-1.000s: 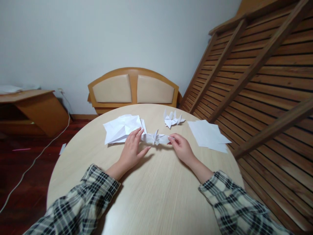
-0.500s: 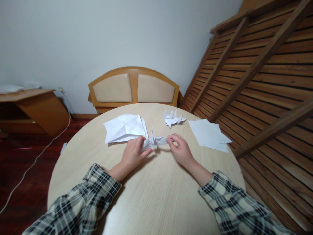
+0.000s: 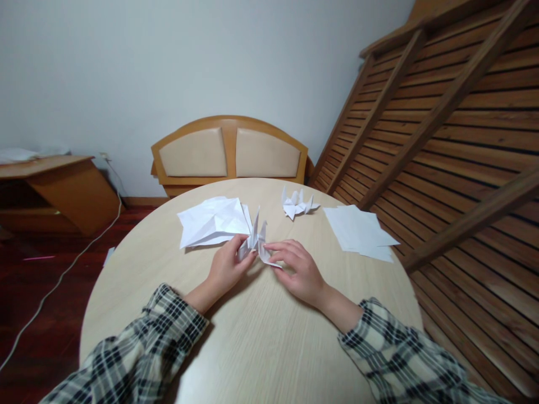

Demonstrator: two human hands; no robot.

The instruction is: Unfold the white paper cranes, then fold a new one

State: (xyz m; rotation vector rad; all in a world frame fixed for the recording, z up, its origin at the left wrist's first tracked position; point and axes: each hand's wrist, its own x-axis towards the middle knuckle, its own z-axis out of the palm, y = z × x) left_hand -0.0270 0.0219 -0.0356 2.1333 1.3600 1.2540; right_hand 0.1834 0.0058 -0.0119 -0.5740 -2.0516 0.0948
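Note:
A small white folded paper crane (image 3: 256, 242) is held just above the round wooden table (image 3: 252, 336), its points sticking up. My left hand (image 3: 226, 264) pinches its left side with closed fingers. My right hand (image 3: 295, 268) grips its right wing between thumb and fingers. Both sleeves are plaid.
A creased, unfolded sheet (image 3: 213, 221) lies behind my left hand. Finished paper cranes (image 3: 298, 203) sit farther back, and flat white sheets (image 3: 357, 230) lie at the right. A wooden chair (image 3: 229, 151) stands beyond the table; slatted wooden panels (image 3: 442, 123) lean at the right.
The crane's wings were stretched out flat between my hands; my hands have since come together and the wings are folded upward.

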